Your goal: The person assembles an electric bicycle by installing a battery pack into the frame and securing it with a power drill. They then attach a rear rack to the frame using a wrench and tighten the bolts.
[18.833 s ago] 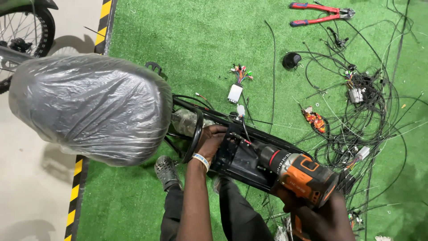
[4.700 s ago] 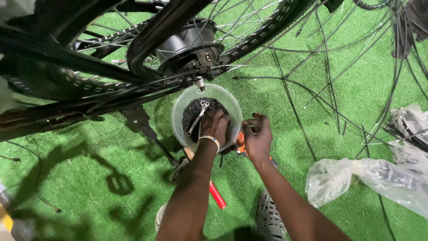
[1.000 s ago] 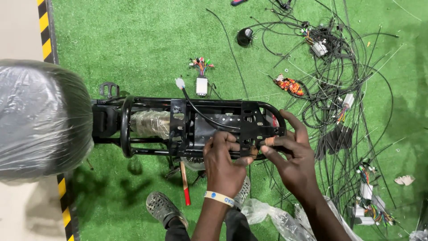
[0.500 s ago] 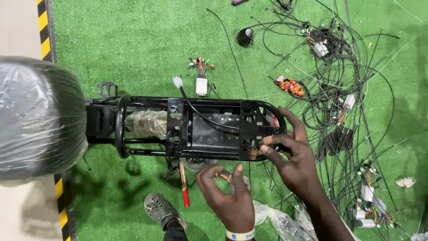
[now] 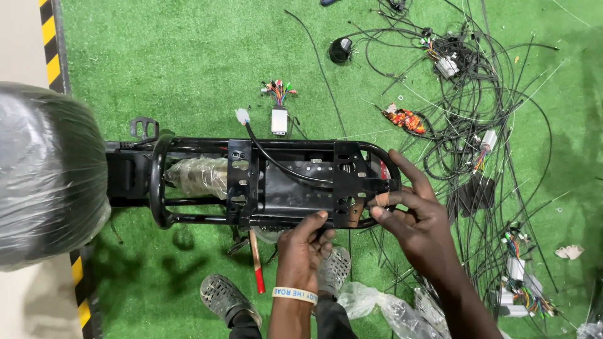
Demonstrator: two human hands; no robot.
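On green turf [image 5: 157, 56] lies a black rack [image 5: 276, 182], a tubular metal frame set lengthwise across the view. At its left end sits a plastic-wrapped saddle [image 5: 47, 176]; a wrapped cylinder [image 5: 198, 177] shows inside the frame. Right of the rack spreads a tangle of cables [image 5: 477, 132] with coloured connectors. Below the rack are two grey shoes [image 5: 229, 300] and crumpled clear plastic [image 5: 383, 307]. The right hand [image 5: 418, 216] rests against the rack's right end, thumb and forefinger pinched narrowly at a bracket plate [image 5: 355, 185]; whether they grip a small part cannot be told. The left hand [image 5: 304, 242], with a wristband [image 5: 295, 294], reaches up to the rack's lower rail, fingertips [image 5: 320, 216] touching it, fingers loosely curled, holding nothing visible. A red-handled tool [image 5: 256, 263] lies beneath the rack. A small white controller box [image 5: 279, 119] lies just above it.
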